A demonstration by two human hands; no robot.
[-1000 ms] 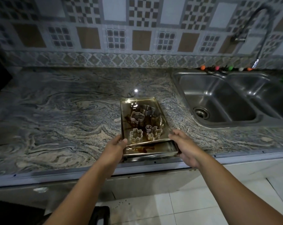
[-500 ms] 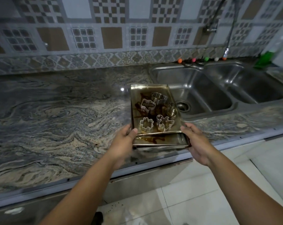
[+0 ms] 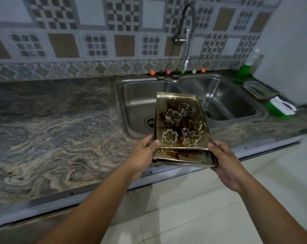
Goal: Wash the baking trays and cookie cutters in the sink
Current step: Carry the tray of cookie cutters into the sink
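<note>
You've got your left hand (image 3: 143, 150) and right hand (image 3: 224, 162) each with fingers curled round a near corner of the two stacked baking trays (image 3: 179, 156), so both are equally close. The trays' long axis runs straight away from you, out over the counter (image 3: 61, 129) edge. Five cookie cutters (image 3: 182, 124) ride on the top tray, with the double sink (image 3: 137, 103) just beyond, two basins.

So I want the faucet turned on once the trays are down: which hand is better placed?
Probably the right hand: the faucet stands up and right of the trays; the left hand would cross over.
</note>
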